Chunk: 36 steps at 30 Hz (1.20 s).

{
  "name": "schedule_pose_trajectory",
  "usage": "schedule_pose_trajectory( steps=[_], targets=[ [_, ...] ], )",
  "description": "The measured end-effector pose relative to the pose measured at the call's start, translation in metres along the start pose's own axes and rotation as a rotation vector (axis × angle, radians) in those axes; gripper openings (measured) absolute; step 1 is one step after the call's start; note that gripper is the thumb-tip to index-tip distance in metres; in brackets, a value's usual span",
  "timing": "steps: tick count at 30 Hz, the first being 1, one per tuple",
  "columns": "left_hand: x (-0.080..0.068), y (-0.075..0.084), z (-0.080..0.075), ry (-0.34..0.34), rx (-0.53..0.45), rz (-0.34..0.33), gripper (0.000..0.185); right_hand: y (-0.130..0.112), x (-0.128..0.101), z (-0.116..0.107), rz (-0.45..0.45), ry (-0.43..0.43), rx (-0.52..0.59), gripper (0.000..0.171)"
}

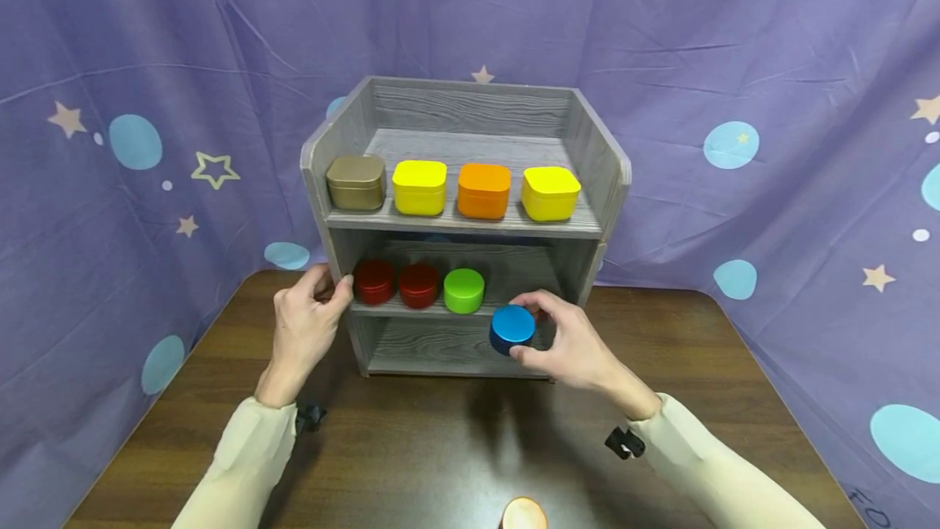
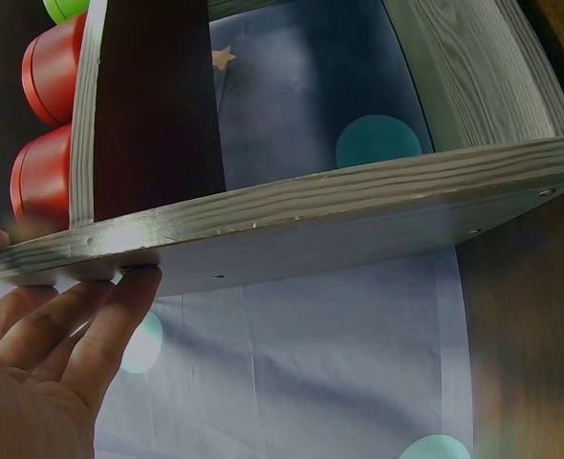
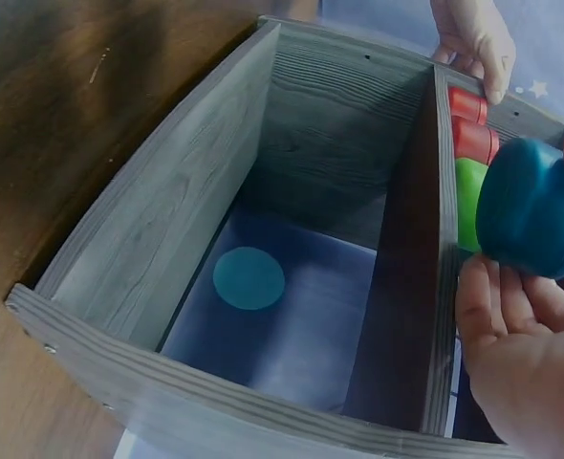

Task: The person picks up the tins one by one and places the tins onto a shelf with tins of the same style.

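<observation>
My right hand pinches a round blue tin between thumb and fingers, in front of the grey wooden shelf unit's middle board. In the right wrist view the blue tin partly covers the green tin. My left hand grips the unit's left side panel, thumb at the front edge and fingers against the outer face. On the middle board stand two round red tins and a round green tin, in a row from the left.
On the top board are a gold-brown square tin, two yellow tins and an orange tin. A pale orange round object is cut off at the front edge of view. The brown table bears the unit; a purple curtain hangs behind.
</observation>
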<state>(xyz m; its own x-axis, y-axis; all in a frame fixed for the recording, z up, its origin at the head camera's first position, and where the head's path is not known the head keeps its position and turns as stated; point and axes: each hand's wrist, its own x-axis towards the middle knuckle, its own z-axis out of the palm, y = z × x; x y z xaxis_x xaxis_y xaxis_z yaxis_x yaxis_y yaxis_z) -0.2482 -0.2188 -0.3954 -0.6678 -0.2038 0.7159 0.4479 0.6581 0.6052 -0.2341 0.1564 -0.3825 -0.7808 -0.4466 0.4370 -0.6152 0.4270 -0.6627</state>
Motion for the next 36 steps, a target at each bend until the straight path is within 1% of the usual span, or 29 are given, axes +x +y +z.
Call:
schedule_pose_trajectory(
  steps=[7, 14, 22, 29, 36],
  targets=[
    [0.0, 0.0, 0.0, -0.002, -0.006, -0.006, 0.009, -0.002, 0.009, 0.003, 0.062, 0.089, -0.034, 0.055],
    [0.0, 0.001, 0.0, -0.002, -0.004, -0.006, 0.008, -0.001, 0.015, 0.006, 0.153, 0.135, -0.073, 0.054],
    [-0.001, 0.001, 0.0, -0.005, 0.0, -0.012, 0.008, 0.0, 0.021, 0.007, 0.168, 0.124, -0.076, 0.055],
    [0.0, 0.001, 0.0, -0.003, -0.006, -0.011, 0.008, -0.001, 0.027, 0.006, 0.215, 0.108, -0.066, 0.062],
    [0.0, 0.001, 0.0, 0.0, -0.011, -0.002, 0.008, -0.001, 0.03, 0.004, 0.257, 0.078, -0.064, 0.063]
  ],
)
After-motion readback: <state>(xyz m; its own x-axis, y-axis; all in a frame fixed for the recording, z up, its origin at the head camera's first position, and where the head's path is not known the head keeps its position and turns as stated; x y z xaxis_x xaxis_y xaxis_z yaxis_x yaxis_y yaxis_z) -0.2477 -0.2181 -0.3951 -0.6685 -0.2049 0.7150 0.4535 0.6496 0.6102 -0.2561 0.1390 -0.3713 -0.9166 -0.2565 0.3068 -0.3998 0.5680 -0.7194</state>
